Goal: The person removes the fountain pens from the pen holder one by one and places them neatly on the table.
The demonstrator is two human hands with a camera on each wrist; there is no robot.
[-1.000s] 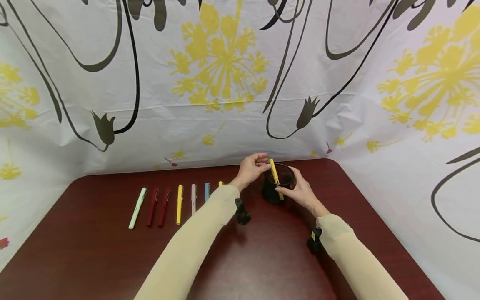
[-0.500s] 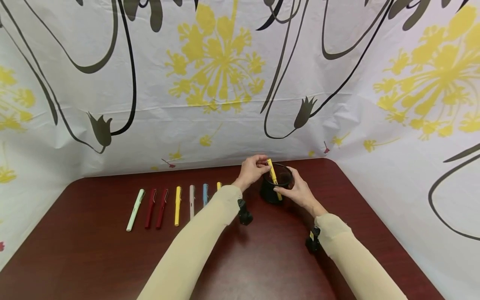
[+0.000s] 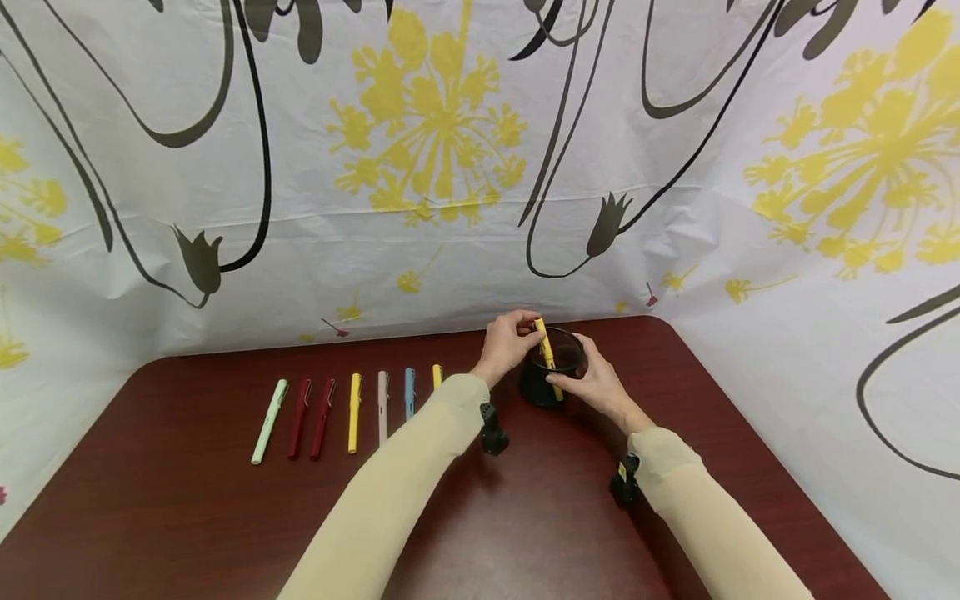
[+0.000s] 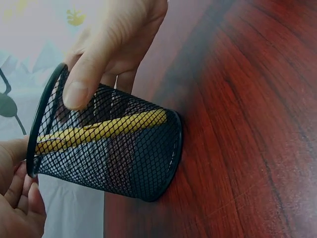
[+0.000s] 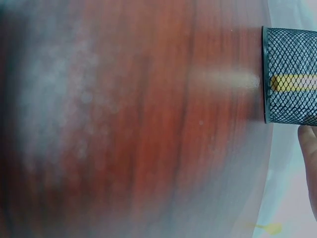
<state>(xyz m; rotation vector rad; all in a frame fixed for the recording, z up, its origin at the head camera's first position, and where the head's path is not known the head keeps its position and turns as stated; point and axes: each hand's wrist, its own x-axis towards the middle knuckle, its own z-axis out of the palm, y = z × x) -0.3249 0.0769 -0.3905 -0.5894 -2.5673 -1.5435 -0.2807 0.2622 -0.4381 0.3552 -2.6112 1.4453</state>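
In the head view, a black mesh pen cup (image 3: 537,390) stands upright at the table's back right. My right hand (image 3: 600,385) holds it at the right side, the thumb across its front. A yellow pen (image 3: 545,342) leans inside the cup with its capped end above the rim. My left hand (image 3: 507,343) pinches that upper end. Through the mesh in the left wrist view, the yellow pen (image 4: 114,128) reaches down close to the cup's base. The right wrist view catches the lower part of the mesh cup (image 5: 292,106) and some of my right hand (image 5: 309,153).
Left of the cup lies a row of pens: light green (image 3: 270,422), two dark red (image 3: 300,418), yellow (image 3: 355,413), pale grey (image 3: 383,407), blue (image 3: 409,392) and another yellow pen (image 3: 437,375). My left sleeve (image 3: 405,475) partly covers the row's right end. A patterned curtain (image 3: 450,275) hangs behind the table.
The whole head view shifts slightly left. My left wrist has turned a little; the hands, the yellow pen and the cup otherwise keep nearly the same positions.
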